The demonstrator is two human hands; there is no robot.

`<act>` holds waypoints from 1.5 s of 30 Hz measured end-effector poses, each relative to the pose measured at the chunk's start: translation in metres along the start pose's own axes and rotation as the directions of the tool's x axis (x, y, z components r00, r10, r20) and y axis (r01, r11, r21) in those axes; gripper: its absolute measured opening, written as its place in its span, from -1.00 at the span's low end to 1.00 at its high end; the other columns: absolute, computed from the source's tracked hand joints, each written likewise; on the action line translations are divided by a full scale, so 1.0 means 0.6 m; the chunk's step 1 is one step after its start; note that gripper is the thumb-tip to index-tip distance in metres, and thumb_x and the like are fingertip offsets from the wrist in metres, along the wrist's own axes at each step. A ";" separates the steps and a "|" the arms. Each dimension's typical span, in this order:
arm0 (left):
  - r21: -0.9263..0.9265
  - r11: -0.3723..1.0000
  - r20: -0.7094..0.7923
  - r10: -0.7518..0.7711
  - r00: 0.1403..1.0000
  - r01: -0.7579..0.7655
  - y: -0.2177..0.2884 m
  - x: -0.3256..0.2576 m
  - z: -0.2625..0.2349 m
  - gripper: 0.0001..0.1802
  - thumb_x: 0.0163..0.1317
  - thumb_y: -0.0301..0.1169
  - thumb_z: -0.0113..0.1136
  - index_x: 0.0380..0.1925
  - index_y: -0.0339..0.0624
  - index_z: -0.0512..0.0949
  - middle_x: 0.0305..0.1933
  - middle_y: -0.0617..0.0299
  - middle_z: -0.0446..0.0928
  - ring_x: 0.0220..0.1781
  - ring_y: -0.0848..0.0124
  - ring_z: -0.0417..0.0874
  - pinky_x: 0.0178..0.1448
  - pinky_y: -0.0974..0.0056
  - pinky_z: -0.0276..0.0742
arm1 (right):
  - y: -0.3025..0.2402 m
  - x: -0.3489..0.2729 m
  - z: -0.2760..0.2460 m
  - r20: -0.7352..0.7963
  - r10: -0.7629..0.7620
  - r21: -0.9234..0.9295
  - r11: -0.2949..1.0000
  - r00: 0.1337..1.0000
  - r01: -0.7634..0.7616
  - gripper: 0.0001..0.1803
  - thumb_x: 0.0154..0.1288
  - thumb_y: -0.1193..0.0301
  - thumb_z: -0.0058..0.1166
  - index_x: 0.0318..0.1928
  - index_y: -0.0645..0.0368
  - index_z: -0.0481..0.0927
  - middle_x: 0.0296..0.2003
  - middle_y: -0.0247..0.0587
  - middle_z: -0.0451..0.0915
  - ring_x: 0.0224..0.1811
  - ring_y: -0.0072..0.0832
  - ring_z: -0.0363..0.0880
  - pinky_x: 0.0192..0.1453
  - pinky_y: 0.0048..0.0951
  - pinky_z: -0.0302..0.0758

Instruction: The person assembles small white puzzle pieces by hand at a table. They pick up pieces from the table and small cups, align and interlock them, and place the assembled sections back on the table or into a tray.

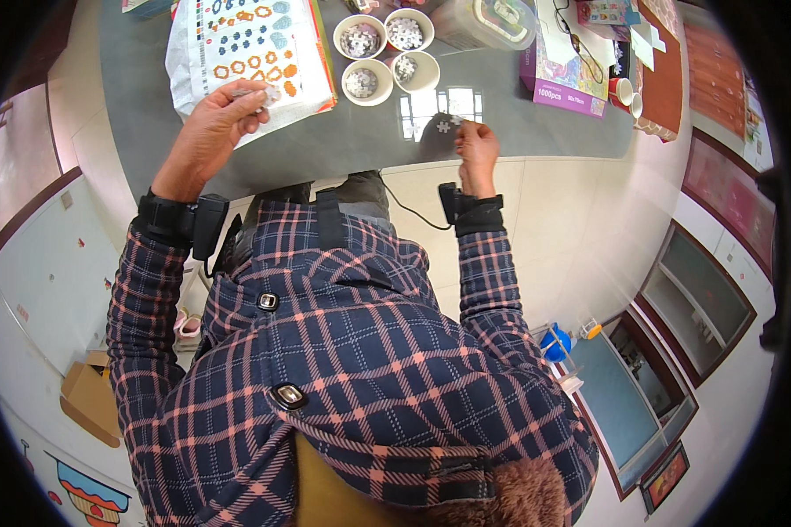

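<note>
My left hand [215, 127] is closed over the printed sheets, its fingertips holding pale puzzle pieces [272, 94]; how many, I cannot tell. At the table's near edge my right hand [477, 151] pinches a small light puzzle piece [456, 120] between thumb and finger. Just left of that hand, a grey-white puzzle piece [443, 127] lies on the dark tabletop [373, 140]. Several paper cups stand grouped between my hands and farther back; a near one [360, 98] and a far one [426, 31] both hold grey and white puzzle pieces.
Printed sheets with coloured shapes [246, 66] lie at the table's left. A clear plastic tub [483, 39] stands beyond the cups. To the right are a purple puzzle box [571, 97], eyeglasses [580, 48] and paper cups on their side [628, 101]. A black cable [413, 215] hangs below the edge.
</note>
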State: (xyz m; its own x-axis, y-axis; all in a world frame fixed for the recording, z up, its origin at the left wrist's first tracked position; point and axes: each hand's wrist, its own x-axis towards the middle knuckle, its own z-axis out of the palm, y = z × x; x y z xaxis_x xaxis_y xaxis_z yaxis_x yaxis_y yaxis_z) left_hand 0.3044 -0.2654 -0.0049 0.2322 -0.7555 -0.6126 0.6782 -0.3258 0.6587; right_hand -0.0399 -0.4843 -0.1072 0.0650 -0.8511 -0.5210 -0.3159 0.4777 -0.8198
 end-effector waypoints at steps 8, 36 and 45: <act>0.110 0.991 0.080 -0.089 0.993 0.080 -0.001 -0.018 0.064 -0.82 0.28 -0.41 0.18 -0.16 -0.24 0.53 -0.29 0.30 0.51 -0.31 0.52 0.55 -0.32 0.53 0.39 | -0.073 -0.053 0.042 0.179 -0.065 -0.044 0.996 0.982 0.073 -0.81 0.20 0.41 0.18 -0.25 0.28 0.57 -0.48 -0.39 0.54 -0.57 -0.72 0.37 -0.50 -0.67 0.32; 0.042 0.999 0.062 -0.010 0.998 0.007 -0.016 -0.064 0.059 -0.75 0.27 -0.48 0.16 -0.07 -0.33 0.52 -0.21 0.18 0.51 -0.23 0.47 0.55 -0.10 0.46 0.51 | -0.189 -0.220 0.181 0.681 -0.004 0.074 0.995 0.732 -0.064 -0.87 0.27 0.40 0.16 -0.36 0.20 0.55 -0.54 -0.39 0.52 -0.61 -0.75 0.31 -0.53 -0.72 0.21; 0.049 0.998 0.022 -0.041 0.999 0.039 -0.026 -0.060 0.045 -0.76 0.26 -0.48 0.18 -0.09 -0.33 0.53 -0.20 0.17 0.51 -0.23 0.43 0.57 -0.11 0.46 0.55 | -0.106 -0.128 0.127 0.527 0.039 -0.004 0.999 0.849 -0.043 -0.88 0.19 0.43 0.16 -0.39 0.22 0.55 -0.54 -0.38 0.53 -0.64 -0.73 0.31 -0.58 -0.69 0.20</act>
State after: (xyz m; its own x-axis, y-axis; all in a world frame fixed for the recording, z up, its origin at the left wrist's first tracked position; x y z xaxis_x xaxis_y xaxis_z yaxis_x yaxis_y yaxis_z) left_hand 0.2670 -0.2484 0.0188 0.1890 -0.7540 -0.6291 0.6517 -0.3829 0.6548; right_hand 0.0475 -0.4328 -0.0335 0.5420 -0.5888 -0.5996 -0.3222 0.5133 -0.7954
